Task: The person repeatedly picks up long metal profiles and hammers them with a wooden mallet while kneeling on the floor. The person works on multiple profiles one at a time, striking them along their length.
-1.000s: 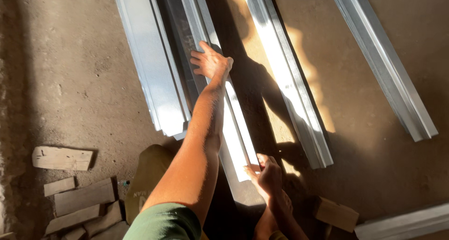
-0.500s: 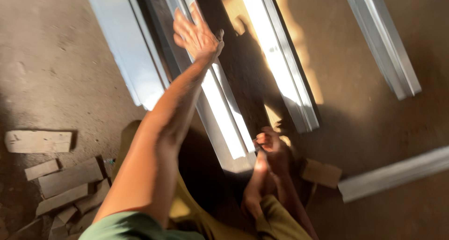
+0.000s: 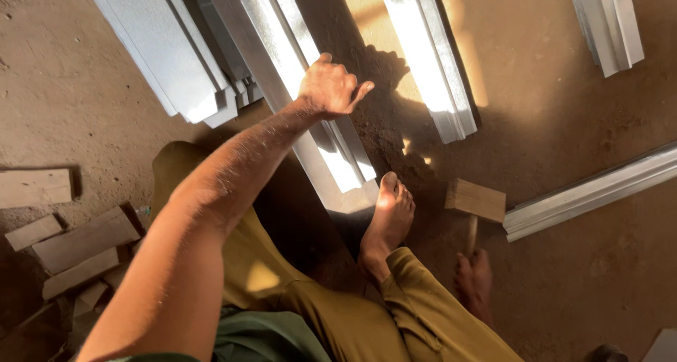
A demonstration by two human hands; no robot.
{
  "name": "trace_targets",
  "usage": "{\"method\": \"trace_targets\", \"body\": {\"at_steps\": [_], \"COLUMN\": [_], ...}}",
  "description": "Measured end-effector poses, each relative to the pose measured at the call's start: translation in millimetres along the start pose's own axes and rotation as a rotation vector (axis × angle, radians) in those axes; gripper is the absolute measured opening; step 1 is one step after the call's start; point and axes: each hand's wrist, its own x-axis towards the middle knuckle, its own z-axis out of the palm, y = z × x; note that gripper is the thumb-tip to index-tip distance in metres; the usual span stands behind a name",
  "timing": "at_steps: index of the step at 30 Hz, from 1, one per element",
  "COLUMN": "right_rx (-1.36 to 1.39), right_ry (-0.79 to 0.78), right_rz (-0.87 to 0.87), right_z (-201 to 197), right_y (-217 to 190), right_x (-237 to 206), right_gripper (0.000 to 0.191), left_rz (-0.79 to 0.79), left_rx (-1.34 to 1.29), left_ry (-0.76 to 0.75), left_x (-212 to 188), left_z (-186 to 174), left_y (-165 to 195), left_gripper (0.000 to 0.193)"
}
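My left hand point(image 3: 330, 87) reaches forward, its fingers curled over the edge of a long shiny metal channel point(image 3: 338, 171) that lies on the dirt floor. A bare foot point(image 3: 388, 217) rests at the near end of that channel. My right hand point(image 3: 474, 277) is low at the right, in shadow, closed around the handle of a wooden mallet point(image 3: 476, 200). The mallet's block head lies on the ground between the channel and another metal strip.
More metal channels lie around: a stack at the upper left point(image 3: 169, 58), a sunlit one point(image 3: 427, 58), one at the top right point(image 3: 610, 23) and one at the right point(image 3: 592, 189). Several wood offcuts point(image 3: 77, 238) sit at the left. Olive trousers point(image 3: 331, 312) fill the bottom.
My left hand has drawn back along the channel toward me and its fingers have curled. A bare foot now shows at the channel's end, and my right hand is on the mallet handle.
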Motion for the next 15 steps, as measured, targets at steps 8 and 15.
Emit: {"method": "trace_targets", "body": {"at_steps": [8, 15], "right_rx": [-0.127, 0.723], "right_ry": [0.003, -0.241], "right_rz": [-0.604, -0.914], "right_z": [23.2, 51.0], "right_y": [-81.7, -87.7], "right_x": [-59.2, -55.7], "right_gripper": [0.031, 0.036], "left_rz": [0.031, 0.077], "left_rx": [-0.038, -0.014], "left_ry": [0.268, 0.367], "left_x": [0.7, -7.3], "left_z": [24.5, 22.1], "left_y": [-0.6, -1.1], "left_gripper": [0.061, 0.056]}}
